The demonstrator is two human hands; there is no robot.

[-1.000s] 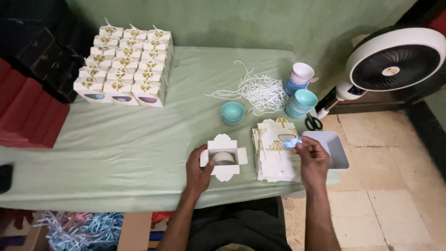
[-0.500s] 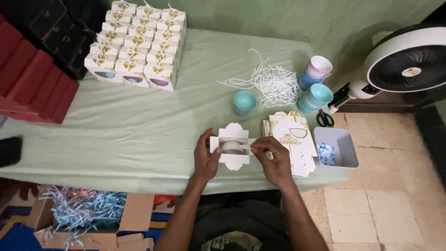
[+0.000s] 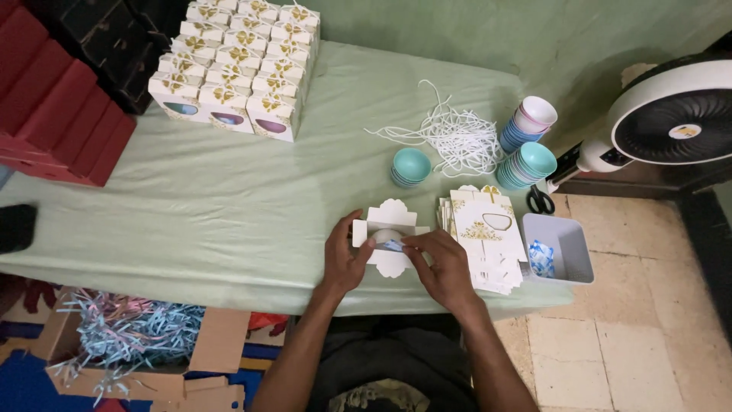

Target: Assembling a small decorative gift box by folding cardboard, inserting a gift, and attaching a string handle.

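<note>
Both hands [image 3: 396,263] have closed around the open favour box [image 3: 387,238].

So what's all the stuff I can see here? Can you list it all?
Open gift box: one, white, table's near edge, between both hands.
Small packet: one, blue, in the open box at the fingertips.
Flat boxes: a stack, white with gold, right of the open box.
Tray: one, grey, far right, blue packets inside.
Bowls: three stacks, teal, blue and white, mid table.
Cords: a heap, white, beside the bowls.
Scissors: one pair, black, by the tray.
Finished boxes: many, white with gold, far left corner.
Fan: one, white and black, right.
Shredded paper: blue, in a cardboard box on the floor.
Left hand: on the open box.
Right hand: pinching the packet.
</note>
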